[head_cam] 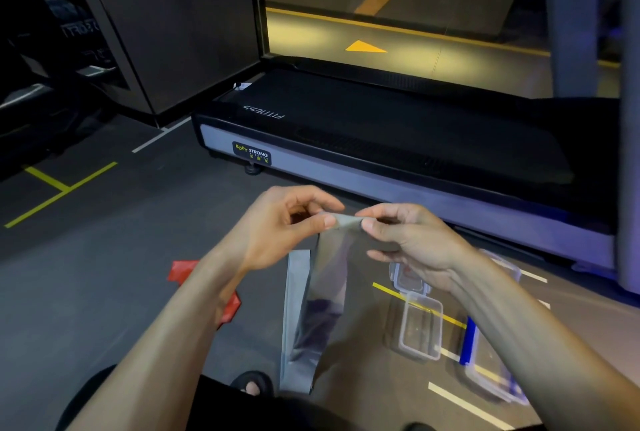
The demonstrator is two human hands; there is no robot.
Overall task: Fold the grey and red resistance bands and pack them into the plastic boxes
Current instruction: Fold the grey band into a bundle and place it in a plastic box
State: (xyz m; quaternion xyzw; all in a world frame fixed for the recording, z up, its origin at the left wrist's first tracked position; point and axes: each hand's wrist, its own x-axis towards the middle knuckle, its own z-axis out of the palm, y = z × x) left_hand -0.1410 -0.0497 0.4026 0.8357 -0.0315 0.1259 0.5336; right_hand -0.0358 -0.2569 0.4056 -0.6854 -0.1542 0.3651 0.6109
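The grey resistance band (311,309) hangs in a long doubled strip from both my hands down toward the floor. My left hand (280,226) pinches its top edge between thumb and fingers. My right hand (408,236) pinches the same top edge just to the right. The red band (183,269) lies crumpled on the floor, partly hidden behind my left forearm. A clear open plastic box (420,326) sits on the floor below my right hand, with a clear lid (405,276) behind it. A second box with blue clips (485,368) lies under my right forearm.
A black treadmill (381,140) with a grey side rail stands just ahead across the floor. Yellow and white floor lines (59,191) mark the dark floor. My sandalled foot (252,384) shows at the bottom. A grey post (628,153) rises at the right.
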